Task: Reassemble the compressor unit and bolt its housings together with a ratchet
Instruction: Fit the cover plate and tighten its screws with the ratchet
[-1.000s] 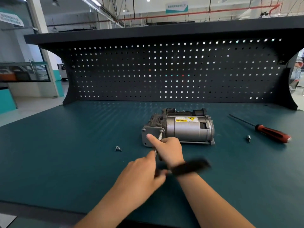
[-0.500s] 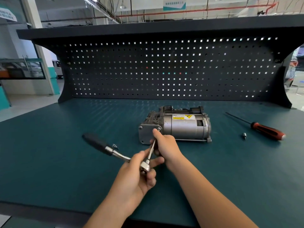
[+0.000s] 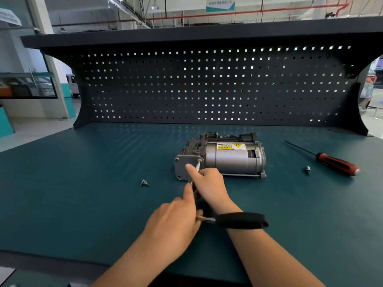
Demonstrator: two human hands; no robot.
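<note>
A: Eyes on the middle of the green workbench (image 3: 83, 183): the compressor unit (image 3: 221, 158) lies on its side there, grey motor can to the right, square end plate facing the person, a yellow warning label on top.

B: And the ratchet (image 3: 238, 220)?

A: Its black handle sticks out to the right across the right forearm, while the thin extension bar runs up from the hands to a bolt (image 3: 199, 161) at the upper right corner of that end plate.

B: Hands, please.

A: The left hand (image 3: 176, 222) has its fingers curled round the ratchet head, forefinger pointing up along the bar. The right hand (image 3: 209, 183) has fingers folded round the bar, forefinger stretched out and touching the end plate just beside the bolt.

B: Loose bits on the bench?

A: A small screw (image 3: 144, 183) lies left of the unit, apart from it. Off to the right, a red-handled screwdriver (image 3: 331, 160) lies slantwise, with a little socket bit (image 3: 307, 170) just left of its handle. Pegboard (image 3: 207, 85) stands behind it all.
</note>
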